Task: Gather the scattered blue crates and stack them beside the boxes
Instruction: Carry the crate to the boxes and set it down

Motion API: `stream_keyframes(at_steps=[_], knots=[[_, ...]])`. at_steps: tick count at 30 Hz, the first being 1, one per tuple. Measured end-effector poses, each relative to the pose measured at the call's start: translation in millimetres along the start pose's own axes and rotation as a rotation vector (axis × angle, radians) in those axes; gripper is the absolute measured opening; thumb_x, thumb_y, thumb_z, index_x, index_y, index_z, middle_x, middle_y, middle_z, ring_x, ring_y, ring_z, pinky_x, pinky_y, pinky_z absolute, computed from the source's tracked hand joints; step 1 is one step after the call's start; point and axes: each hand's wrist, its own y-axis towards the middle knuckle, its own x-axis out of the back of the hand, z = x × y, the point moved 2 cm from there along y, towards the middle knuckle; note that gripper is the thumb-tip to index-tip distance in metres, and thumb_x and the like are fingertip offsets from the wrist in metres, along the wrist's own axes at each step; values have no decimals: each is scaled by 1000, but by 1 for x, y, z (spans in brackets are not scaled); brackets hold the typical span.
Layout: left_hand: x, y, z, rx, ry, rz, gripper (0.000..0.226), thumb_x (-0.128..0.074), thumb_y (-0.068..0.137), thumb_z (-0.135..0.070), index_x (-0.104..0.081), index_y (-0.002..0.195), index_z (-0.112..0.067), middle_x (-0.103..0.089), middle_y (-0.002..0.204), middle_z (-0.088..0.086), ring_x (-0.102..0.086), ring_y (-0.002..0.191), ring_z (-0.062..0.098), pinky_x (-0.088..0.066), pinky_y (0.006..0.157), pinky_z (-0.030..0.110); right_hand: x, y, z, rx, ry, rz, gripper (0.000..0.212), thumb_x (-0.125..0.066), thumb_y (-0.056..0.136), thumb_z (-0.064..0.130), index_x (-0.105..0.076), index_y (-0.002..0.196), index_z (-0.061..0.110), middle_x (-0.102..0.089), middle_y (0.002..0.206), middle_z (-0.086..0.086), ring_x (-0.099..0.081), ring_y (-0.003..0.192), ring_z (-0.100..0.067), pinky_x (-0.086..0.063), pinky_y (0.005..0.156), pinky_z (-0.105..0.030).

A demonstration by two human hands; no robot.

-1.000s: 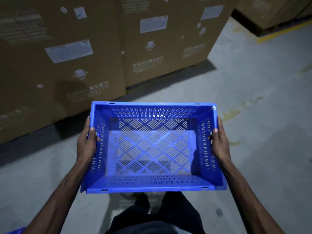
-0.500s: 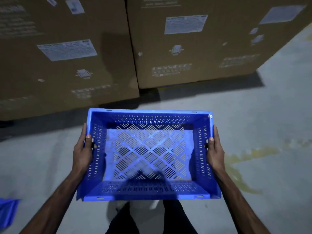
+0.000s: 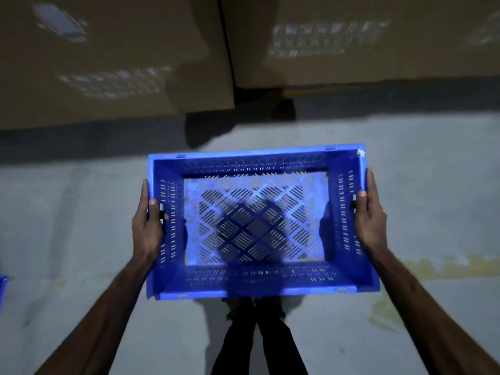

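An empty blue slotted crate (image 3: 259, 285) hangs level in front of me, above the concrete floor. My left hand (image 3: 147, 226) grips its left short wall, thumb over the rim and fingers underneath and outside. My right hand (image 3: 369, 220) grips the right short wall the same way. A shadow falls across the crate's lattice bottom. A sliver of another blue crate (image 3: 2, 288) shows at the far left edge.
Two large cardboard boxes (image 3: 113, 63) (image 3: 365, 41) stand side by side just ahead, with a narrow dark gap between them. Grey concrete floor (image 3: 81, 185) lies between me and the boxes. A worn yellow mark (image 3: 438, 266) runs on the floor at right. My legs show below the crate.
The view has turned and drawn nearer to the boxes, which now fill the top of the frame. The crate stays held in both hands, now squarer to the boxes.
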Motion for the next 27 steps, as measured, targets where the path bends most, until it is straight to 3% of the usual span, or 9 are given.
stream_keyframes(at_steps=[3,6,9,14,18,20,22,24,27], knots=[[-50,33,64,9,29,-39,42,-44,105,-51,-35,141,-70,-70,99,9,-51,71,18,-48,68,40,-54,47,-51,48,-52,8,48,-32,110,44,-23,156,52,-68,122,-3,-68,98,-34,-46,86,-32],[-94,70,121,25,79,-32,50,-47,95,-71,-29,142,-72,-56,145,20,-67,113,35,-53,95,60,-103,89,-91,107,-81,33,48,-29,107,53,-20,155,57,-56,147,13,-67,110,-34,-50,101,-42],[-131,106,165,-1,113,-28,57,-47,92,-76,-26,144,-72,-54,149,15,-55,130,46,-49,99,68,-143,116,-123,99,-71,42,47,-28,108,52,-19,154,59,-53,142,26,-67,108,-34,-49,104,-44],[-176,147,206,-42,126,20,50,-40,96,-73,-25,144,-73,-56,147,14,-60,124,41,-51,98,64,-191,140,-169,113,-54,46,48,-28,108,54,-19,155,56,-41,135,50,-67,110,-29,-49,105,-44],[-197,173,223,-20,119,40,45,-40,96,-73,-26,140,-76,-55,149,8,-65,121,32,-52,99,62,-216,158,-190,141,-63,26,50,-27,107,55,-20,156,53,-44,151,31,-66,111,-32,-49,104,-48],[-204,181,223,-5,114,47,47,-39,98,-71,-26,142,-74,-58,147,3,-68,113,28,-54,97,59,-223,167,-195,151,-62,31,50,-27,108,54,-19,157,51,-41,152,32,-66,112,-30,-50,103,-46],[-211,189,227,2,89,48,50,-38,103,-59,-25,151,-63,-70,125,-1,-68,88,20,-58,83,48,-231,176,-200,136,-63,61,51,-26,106,56,-17,156,53,-41,152,32,-67,108,-30,-51,101,-48],[-215,195,236,15,82,94,52,-36,107,-50,-21,156,-54,-67,92,-5,-57,70,14,-50,67,37,-239,181,-205,107,-74,115,51,-25,105,58,-12,155,58,-37,148,42,-67,102,-31,-52,98,-51],[-219,190,250,12,118,153,53,-29,107,-54,-11,157,-56,-63,92,-15,-59,72,13,-49,70,35,-246,176,-210,83,-66,128,49,-24,107,55,-11,154,59,-33,129,62,-67,102,-32,-52,98,-48]])
